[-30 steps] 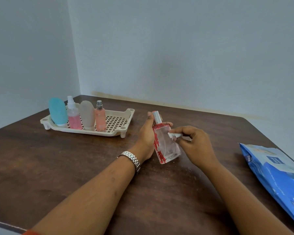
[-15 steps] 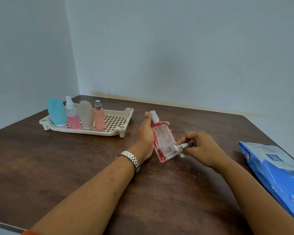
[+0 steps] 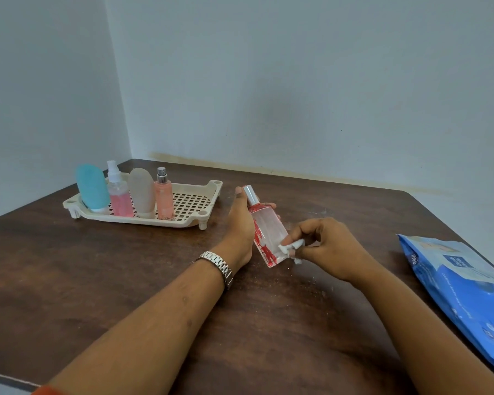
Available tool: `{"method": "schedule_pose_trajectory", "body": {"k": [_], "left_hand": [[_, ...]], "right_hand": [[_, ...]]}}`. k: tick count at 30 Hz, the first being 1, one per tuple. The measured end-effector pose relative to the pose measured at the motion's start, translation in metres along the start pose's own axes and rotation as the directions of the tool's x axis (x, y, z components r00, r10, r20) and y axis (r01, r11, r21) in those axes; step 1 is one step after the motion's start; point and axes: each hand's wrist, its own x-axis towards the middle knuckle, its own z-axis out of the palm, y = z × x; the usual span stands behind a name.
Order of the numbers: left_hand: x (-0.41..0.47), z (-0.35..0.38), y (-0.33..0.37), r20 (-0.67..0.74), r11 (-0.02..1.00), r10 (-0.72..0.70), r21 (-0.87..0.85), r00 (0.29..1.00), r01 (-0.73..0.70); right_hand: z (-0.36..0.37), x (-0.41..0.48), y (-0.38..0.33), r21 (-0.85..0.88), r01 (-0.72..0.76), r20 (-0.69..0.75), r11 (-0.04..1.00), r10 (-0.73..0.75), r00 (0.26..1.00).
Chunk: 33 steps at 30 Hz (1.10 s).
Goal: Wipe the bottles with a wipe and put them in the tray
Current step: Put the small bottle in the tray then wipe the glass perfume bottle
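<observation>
Gripping the clear bottle (image 3: 267, 235) in our left hand (image 3: 240, 223), cap leaning up-left toward the tray (image 3: 216, 186), we pinch the wipe (image 3: 291, 247) in our right hand (image 3: 330, 246) against its base. The tray lies nearer our left hand.

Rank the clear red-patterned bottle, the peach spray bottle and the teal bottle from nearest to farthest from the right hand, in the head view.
1. The clear bottle, at centre, touched by the wipe that the right hand pinches.
2. The peach spray bottle, rightmost of those standing in the tray.
3. The teal bottle, at the tray's left end.
</observation>
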Motion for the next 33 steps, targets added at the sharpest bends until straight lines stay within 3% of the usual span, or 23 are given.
{"method": "schedule_pose_trajectory", "body": {"k": [6, 10, 12, 17, 21, 26, 30, 33], "left_hand": [[-0.003, 0.002, 0.001, -0.035, 1.000, 0.008, 0.009, 0.999, -0.007], [-0.002, 0.001, 0.001, -0.051, 1.000, 0.019, -0.016, 0.999, -0.020], [-0.001, 0.002, 0.001, -0.049, 1.000, 0.013, 0.004, 0.999, -0.012], [0.005, 0.003, 0.000, -0.053, 1.000, -0.012, -0.003, 0.999, 0.012], [0.003, 0.002, -0.001, -0.056, 1.000, -0.013, -0.027, 0.998, 0.011], [-0.001, 0.002, 0.003, -0.059, 1.000, -0.014, 0.008, 0.998, 0.014], [-0.003, 0.002, 0.004, -0.064, 0.999, 0.001, 0.042, 0.998, 0.002], [-0.005, 0.004, 0.005, -0.080, 0.999, 0.022, 0.046, 0.997, -0.018]], "right_hand": [[0.012, 0.004, -0.003, -0.052, 0.050, -0.188, 0.997, -0.059, 0.980], [0.015, 0.003, -0.013, -0.103, 0.126, -0.046, 0.987, -0.131, 0.990], [0.010, 0.005, -0.010, -0.113, 0.107, -0.041, 0.988, -0.112, 0.993], [0.021, 0.009, -0.007, -0.081, 0.103, -0.254, 0.991, -0.120, 0.960], [0.029, 0.006, -0.020, -0.198, 0.220, -0.148, 0.955, -0.251, 0.957], [0.008, -0.002, -0.020, -0.209, 0.151, 0.043, 0.966, -0.145, 0.989], [0.002, 0.003, -0.009, -0.121, 0.043, -0.075, 0.992, -0.052, 0.996], [0.009, 0.001, -0.012, -0.144, 0.083, -0.092, 0.986, -0.097, 0.991]]}}
